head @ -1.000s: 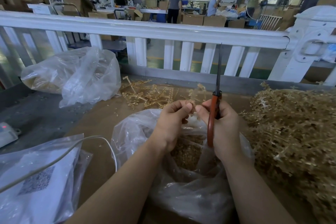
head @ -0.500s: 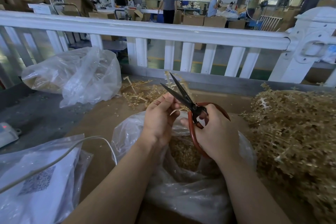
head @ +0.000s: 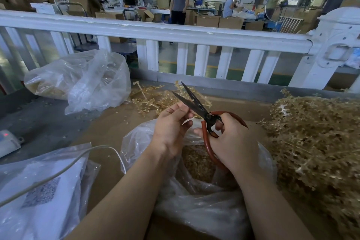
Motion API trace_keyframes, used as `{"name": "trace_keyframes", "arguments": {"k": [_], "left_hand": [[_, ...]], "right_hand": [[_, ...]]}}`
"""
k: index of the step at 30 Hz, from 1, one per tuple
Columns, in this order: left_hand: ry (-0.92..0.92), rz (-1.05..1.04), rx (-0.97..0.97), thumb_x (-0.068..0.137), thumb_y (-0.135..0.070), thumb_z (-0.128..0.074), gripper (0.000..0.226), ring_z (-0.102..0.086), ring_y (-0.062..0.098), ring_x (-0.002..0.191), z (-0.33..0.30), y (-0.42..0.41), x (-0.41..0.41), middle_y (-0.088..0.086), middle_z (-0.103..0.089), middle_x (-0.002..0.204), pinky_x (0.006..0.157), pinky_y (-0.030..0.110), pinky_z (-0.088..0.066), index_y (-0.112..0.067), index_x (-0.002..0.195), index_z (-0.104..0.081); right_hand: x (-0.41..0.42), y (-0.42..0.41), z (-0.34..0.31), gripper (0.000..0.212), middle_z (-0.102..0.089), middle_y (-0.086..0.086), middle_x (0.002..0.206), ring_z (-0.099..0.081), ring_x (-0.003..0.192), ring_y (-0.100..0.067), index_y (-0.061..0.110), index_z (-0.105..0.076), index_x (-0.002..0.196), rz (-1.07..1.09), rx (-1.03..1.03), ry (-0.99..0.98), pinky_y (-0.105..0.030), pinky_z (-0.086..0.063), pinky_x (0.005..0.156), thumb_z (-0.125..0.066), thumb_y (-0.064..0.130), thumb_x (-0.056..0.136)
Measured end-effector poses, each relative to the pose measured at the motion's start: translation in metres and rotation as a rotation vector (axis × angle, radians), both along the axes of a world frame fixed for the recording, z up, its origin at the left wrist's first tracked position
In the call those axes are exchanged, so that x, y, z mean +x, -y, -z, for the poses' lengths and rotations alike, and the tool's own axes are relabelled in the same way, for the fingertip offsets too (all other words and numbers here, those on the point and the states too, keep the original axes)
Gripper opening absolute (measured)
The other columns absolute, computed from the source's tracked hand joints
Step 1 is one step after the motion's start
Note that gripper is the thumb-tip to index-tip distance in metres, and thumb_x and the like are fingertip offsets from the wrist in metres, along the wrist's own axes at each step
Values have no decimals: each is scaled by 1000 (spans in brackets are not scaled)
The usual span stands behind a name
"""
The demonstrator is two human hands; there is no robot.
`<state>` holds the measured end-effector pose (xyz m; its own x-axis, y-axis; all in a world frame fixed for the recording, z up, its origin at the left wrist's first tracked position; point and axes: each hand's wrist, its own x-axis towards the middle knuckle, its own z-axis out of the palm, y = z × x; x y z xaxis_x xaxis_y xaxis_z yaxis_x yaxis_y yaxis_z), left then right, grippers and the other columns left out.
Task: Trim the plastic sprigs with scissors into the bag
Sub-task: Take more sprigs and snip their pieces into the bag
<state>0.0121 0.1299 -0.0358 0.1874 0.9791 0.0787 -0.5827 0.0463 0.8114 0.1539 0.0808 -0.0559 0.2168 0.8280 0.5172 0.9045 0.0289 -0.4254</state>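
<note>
Step in hand: a cut is being lined up over the bag. A small pale sprig is pinched in the L hand, fingers curled, just above the bag mouth. The scissors are held in the R hand, fingers curled thru the red loops, blades spread apart and pointing up-left, w/ the L fingertips right beside them. The bag sits open on the worktop betw. the forearms, already part-filled w/ trimmed bits. An untrimmed pile lies to the R; loose stems lie behind the hands. Next move, as judged: blades to be closed on the sprig close to the pinch, so fingertips must be kept off the edges and the cut kept over the opening so pieces drop inside.
</note>
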Motion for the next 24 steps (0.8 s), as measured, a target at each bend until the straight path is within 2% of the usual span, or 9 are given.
{"name": "trace_keyframes", "arguments": {"k": [3, 10, 18, 22, 24], "left_hand": [[-15, 5, 5, 97, -5, -50, 23, -52, 7, 62, 0, 0, -2, -1, -56, 65, 65, 22, -41, -10, 77, -60], [1, 2, -11, 96, -3, -51, 23, -54, 5, 60, -1, 0, -2, -2, -59, 64, 65, 21, -43, -11, 76, -61], [17, 20, 1, 96, -5, -52, 22, -53, 6, 61, -1, 0, -1, -1, -57, 65, 66, 21, -43, -11, 76, -61], [17, 18, 2, 96, -6, -53, 20, -52, 6, 61, -2, 1, -3, -2, -58, 65, 66, 21, -43, -10, 78, -62], [13, 20, 3, 96, -6, -52, 21, -52, 6, 62, -2, 1, -3, -2, -57, 64, 67, 21, -42, -10, 78, -62]], "right_hand": [[-1, -1, 1, 48, -56, 15, 80, -56, 72, -9, 27, -53, 86, 18, 14, 12, -22, -41, 62, -67, 72, 79], [-1, -1, 4, 46, -56, 19, 76, -51, 63, -2, 29, -54, 81, 27, 39, 22, -17, -39, 57, -65, 74, 80], [0, -1, 6, 50, -71, 10, 84, -53, 66, -4, 21, -67, 90, -5, 82, 13, -20, -45, 60, -68, 70, 80], [0, 0, 5, 45, -59, 15, 71, -50, 59, -4, 22, -61, 79, 15, 89, 32, -13, -33, 55, -72, 66, 80], [-1, 1, 5, 46, -53, 18, 71, -48, 59, -3, 23, -58, 77, 9, 86, 28, -11, -30, 55, -71, 67, 79]]}}
